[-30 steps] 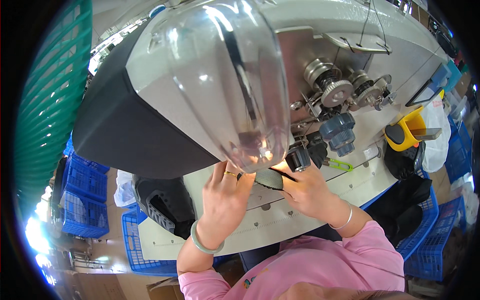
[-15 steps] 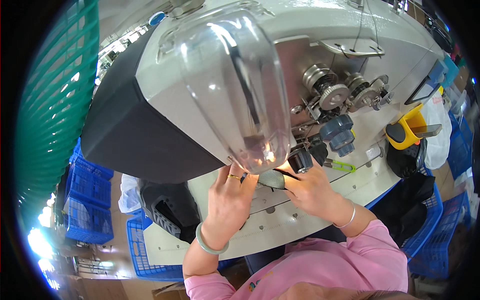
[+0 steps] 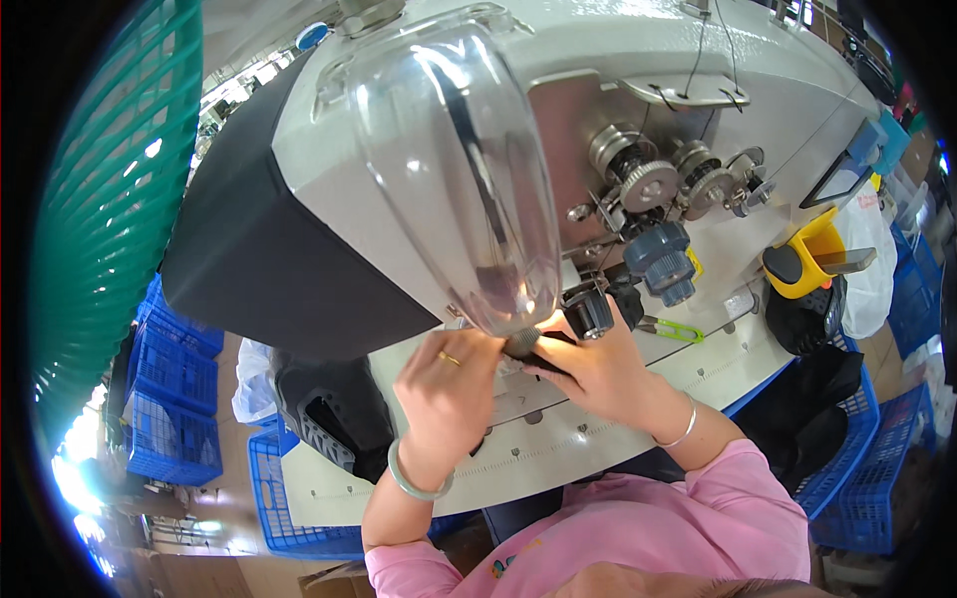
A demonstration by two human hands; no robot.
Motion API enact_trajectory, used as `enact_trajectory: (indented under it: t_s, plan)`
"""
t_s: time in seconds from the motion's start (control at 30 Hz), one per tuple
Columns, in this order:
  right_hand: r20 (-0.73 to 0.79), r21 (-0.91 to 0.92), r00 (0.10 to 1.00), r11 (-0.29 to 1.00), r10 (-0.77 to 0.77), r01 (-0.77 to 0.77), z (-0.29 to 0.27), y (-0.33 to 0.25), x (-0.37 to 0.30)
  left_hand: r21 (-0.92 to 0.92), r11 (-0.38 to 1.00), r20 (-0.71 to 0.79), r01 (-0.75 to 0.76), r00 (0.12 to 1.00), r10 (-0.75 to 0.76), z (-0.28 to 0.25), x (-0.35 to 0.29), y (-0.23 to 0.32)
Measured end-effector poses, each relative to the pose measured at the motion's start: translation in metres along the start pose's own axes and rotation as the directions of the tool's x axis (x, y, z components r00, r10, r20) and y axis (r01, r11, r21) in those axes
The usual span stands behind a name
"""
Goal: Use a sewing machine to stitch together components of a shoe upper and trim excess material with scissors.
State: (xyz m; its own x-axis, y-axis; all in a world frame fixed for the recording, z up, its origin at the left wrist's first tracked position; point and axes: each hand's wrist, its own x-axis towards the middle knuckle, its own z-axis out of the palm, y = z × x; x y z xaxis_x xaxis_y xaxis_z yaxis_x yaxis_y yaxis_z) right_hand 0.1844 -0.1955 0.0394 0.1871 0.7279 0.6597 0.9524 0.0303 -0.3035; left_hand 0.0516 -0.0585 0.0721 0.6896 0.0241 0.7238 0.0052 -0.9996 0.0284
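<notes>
Under the clear plastic guard of a sewing machine, both hands close on one small piece of dark grey mesh fabric with black edges. My left hand has its fingers curled and pinches the left side of the piece; a ring and a pale bangle show on it. From the other side my right hand grips the piece between thumb and fingers. The guard and my fingers partly hide the fabric, and the needle cannot be made out.
Black shoe parts lie at the left of the pale table. Green thread snips and a yellow holder stand right of my hands. Blue crates flank the table. Dark pieces fill another blue basket.
The fabric piece has been turned, so less of its grey mesh face shows. My left hand has rolled over with its fingers curled tighter. The view has shifted slightly.
</notes>
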Motion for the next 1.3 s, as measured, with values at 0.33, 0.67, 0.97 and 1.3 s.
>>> enact_trajectory:
  t_s: [0.33,0.67,0.97,1.3]
  plan:
    - [0.021,0.210,0.994,0.973,-0.105,0.098,0.001,0.019,0.002,0.025,1.000,-0.067,0.007,0.998,-0.005,0.006,0.005,-0.001]
    - [0.099,0.040,0.991,0.996,-0.089,0.085,-0.007,0.012,-0.005,0.033,0.993,-0.019,-0.113,0.993,0.114,0.003,-0.006,-0.003]
    - [0.012,0.002,0.990,0.990,-0.139,0.139,-0.002,0.016,-0.005,0.050,0.995,-0.023,-0.087,0.996,0.088,0.005,-0.003,0.004]
    - [-0.038,0.029,0.994,0.994,-0.106,0.107,-0.003,0.006,0.000,-0.292,0.899,0.020,0.325,0.942,-0.334,0.006,0.001,-0.007]
